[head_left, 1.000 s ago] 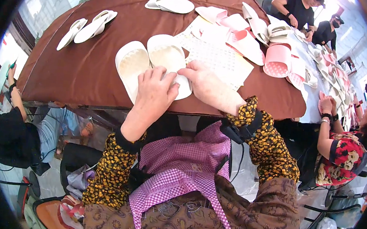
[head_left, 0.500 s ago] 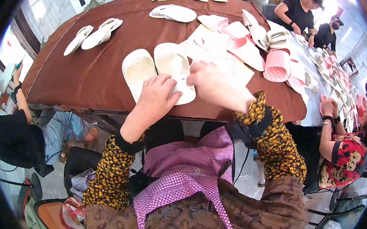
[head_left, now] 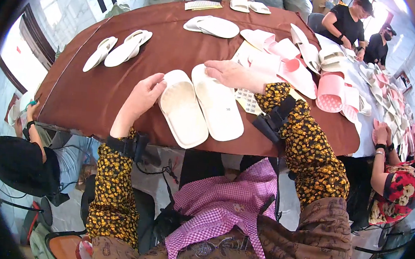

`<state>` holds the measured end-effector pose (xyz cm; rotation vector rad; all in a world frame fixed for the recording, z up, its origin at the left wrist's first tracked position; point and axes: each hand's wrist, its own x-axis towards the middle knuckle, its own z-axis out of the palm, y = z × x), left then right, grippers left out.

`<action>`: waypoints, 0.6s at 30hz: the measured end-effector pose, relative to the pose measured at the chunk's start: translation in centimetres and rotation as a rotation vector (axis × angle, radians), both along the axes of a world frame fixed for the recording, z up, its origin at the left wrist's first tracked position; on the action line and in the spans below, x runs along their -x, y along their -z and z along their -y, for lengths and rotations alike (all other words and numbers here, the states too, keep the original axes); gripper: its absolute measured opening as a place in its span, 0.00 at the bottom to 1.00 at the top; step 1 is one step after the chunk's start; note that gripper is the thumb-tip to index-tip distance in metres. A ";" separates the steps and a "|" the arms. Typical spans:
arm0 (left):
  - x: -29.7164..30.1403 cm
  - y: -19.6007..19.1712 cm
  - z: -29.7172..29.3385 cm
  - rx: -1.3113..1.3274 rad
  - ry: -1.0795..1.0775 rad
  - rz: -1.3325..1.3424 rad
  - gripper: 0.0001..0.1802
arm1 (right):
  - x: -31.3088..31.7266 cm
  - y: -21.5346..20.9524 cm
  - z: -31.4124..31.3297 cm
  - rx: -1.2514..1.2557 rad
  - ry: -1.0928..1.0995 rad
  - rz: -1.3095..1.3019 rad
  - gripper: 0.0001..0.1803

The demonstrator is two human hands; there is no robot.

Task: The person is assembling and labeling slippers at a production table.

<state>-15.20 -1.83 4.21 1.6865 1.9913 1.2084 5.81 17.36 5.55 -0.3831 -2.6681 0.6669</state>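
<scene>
A pair of white slippers lies side by side before me on the brown table cover, soles toward the front edge. My left hand (head_left: 141, 98) has its fingertips and thumb at the outer far edge of the left slipper (head_left: 185, 120), gripping its strap end. Over the far end of the right slipper (head_left: 223, 117) my right hand (head_left: 233, 74) is bent, its fingers on the strap part. A small dark mark shows on the right slipper's insole. A label sheet (head_left: 250, 101) lies partly under my right wrist.
Pink slippers (head_left: 330, 92) and white ones are piled at the right. More white slippers (head_left: 127, 49) lie at the left, and another pair (head_left: 212, 26) at the far middle. Co-workers sit around; slippers cover the right-hand table (head_left: 388, 94).
My hands have moved from the right slipper's insole to the far ends of both slippers. The pair has shifted toward the front edge and turned, and the view has moved a little.
</scene>
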 end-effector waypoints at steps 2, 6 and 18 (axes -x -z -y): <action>-0.4 -1.0 0.2 0.105 -0.001 0.072 0.26 | 0.0 -0.3 -0.3 0.081 -0.021 0.132 0.23; -0.2 -1.9 1.1 0.266 0.038 0.331 0.24 | -3.2 -2.5 0.9 0.004 0.111 -0.004 0.25; -0.9 1.2 6.9 0.006 -0.289 0.469 0.15 | -11.5 -7.0 1.9 0.535 0.267 -0.252 0.14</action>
